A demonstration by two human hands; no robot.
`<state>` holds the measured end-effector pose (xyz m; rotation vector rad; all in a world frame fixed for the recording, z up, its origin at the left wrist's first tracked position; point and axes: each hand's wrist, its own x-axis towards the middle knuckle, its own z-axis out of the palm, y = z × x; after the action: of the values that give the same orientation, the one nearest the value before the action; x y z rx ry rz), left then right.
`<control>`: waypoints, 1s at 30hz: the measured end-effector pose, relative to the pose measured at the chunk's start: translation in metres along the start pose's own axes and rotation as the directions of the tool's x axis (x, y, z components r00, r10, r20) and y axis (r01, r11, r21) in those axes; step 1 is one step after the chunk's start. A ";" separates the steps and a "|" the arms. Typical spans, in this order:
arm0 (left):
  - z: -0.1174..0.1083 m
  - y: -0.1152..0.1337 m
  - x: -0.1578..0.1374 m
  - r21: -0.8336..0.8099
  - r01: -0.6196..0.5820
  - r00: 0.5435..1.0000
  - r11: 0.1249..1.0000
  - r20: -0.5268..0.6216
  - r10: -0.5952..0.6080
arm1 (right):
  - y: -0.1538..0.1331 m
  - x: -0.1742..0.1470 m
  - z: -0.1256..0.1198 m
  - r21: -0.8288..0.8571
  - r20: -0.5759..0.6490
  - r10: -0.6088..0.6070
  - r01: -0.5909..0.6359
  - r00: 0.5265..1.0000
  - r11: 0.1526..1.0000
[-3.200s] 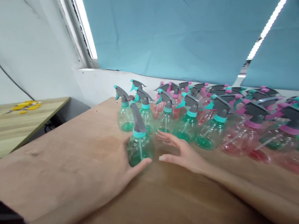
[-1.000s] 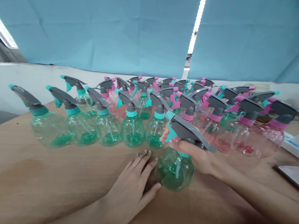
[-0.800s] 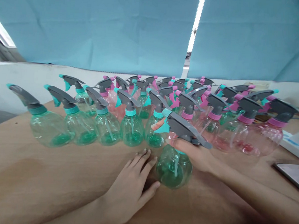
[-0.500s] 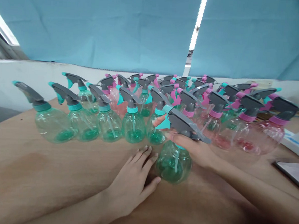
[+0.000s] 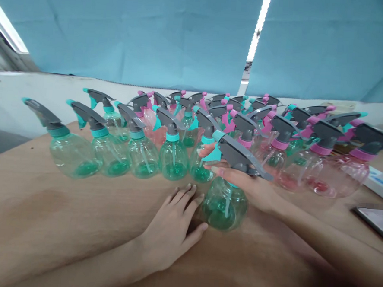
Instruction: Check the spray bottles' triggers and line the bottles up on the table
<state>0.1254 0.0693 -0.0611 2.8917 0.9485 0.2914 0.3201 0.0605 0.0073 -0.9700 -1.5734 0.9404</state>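
Observation:
A clear green spray bottle [image 5: 224, 208] with a grey spray head and a turquoise nozzle, trigger and collar stands upright at the middle right. My right hand [image 5: 250, 186] is wrapped round its neck from the right, fingers showing behind the trigger. My left hand [image 5: 173, 229] lies palm down on the wooden table [image 5: 76, 227], fingers stretched out and thumb apart, just left of the bottle's base. Behind the hands stands a front row of bottles, among them a green spray bottle [image 5: 173, 159] and, on the right, a pink spray bottle [image 5: 348, 170].
Several more green and pink spray bottles crowd the table's back. At the right lie a dark-edged flat device [image 5: 375, 219] and a white-and-blue object [image 5: 382, 181]. A low white wall [image 5: 15, 106] and a blue curtain [image 5: 146, 37] close off the rear.
The view has shifted slightly, so everything sits a little further right and mostly higher. My right hand keeps its grip on the spray bottle; my left hand stays flat on the table.

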 end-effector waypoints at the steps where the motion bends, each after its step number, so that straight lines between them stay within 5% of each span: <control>1: 0.000 0.000 0.000 -0.003 0.001 1.000 1.000 -0.003 -0.001 | 0.000 0.000 0.000 -0.006 0.004 0.000 0.000 1.000 1.000; 18: 0.001 0.000 -0.001 -0.004 0.005 1.000 1.000 0.004 -0.005 | -0.006 0.000 0.000 -0.144 -0.107 0.079 -0.094 0.991 0.985; 23: 0.001 0.000 0.000 -0.010 0.007 1.000 1.000 0.008 -0.007 | 0.002 -0.001 0.000 -0.048 -0.039 0.074 -0.076 0.997 0.996; 30: 0.000 0.001 -0.001 -0.028 0.012 1.000 1.000 0.008 -0.012 | 0.004 -0.003 -0.001 -0.075 -0.107 0.103 -0.111 0.989 0.991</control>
<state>0.1252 0.0676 -0.0608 2.8587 0.9518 0.2895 0.3215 0.0594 0.0032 -1.1521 -1.4935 0.8913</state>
